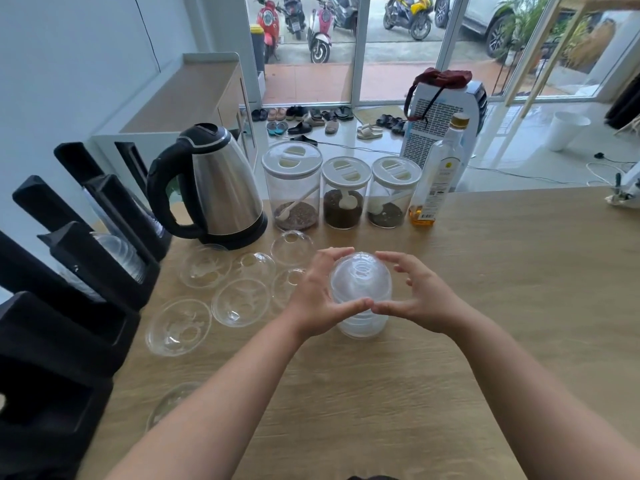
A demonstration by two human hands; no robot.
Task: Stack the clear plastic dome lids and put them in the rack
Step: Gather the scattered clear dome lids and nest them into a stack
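A stack of clear plastic dome lids (pixel 361 282) stands dome-up on the wooden table (pixel 502 306). My left hand (pixel 318 296) cups its left side and my right hand (pixel 420 299) cups its right side, thumbs meeting in front. Several loose dome lids lie to the left, among them one lid (pixel 240 302), another lid (pixel 178 327) and a far lid (pixel 292 247). One more lid (pixel 169 400) shows beside my left forearm. The black rack (pixel 69 271) runs along the table's left edge, with lids in its slots (pixel 121 251).
A steel kettle (pixel 214 188) stands at the back left. Three clear jars with white tops (pixel 343 192) and a bottle of amber liquid (pixel 436 181) line the table's far edge. A white object (pixel 627 194) sits at the far right edge.
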